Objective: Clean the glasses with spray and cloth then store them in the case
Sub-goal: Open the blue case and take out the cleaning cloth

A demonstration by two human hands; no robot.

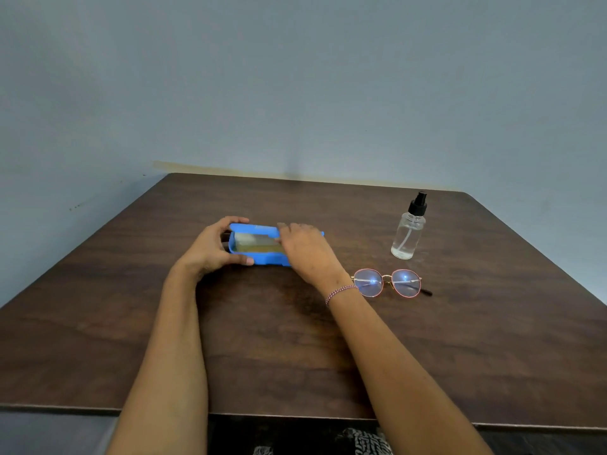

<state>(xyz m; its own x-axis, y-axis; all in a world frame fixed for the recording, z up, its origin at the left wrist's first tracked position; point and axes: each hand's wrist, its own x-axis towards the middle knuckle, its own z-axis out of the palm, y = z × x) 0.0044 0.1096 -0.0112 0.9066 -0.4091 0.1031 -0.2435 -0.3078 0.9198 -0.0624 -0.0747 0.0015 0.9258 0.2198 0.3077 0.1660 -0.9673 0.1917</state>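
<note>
You are at the very start, by my reading: nothing looks cleaned yet. Nearest you, right of centre on the dark wooden table (295, 356), the round pink-rimmed wire glasses (387, 282) lie untouched, just beside your right wrist. Farther in, left of centre, the blue plastic case (262, 259) lies open. Your left hand (210, 247) curls thumb and fingers round its left end. Your right hand (305, 251) reaches in toward the pale folded cloth (249, 238); whether those fingers pinch it I cannot tell. Farthest, at right, the clear spray bottle with a black pump top (409, 231) stands upright, untouched. Spraying, wiping and storing all remain.
</note>
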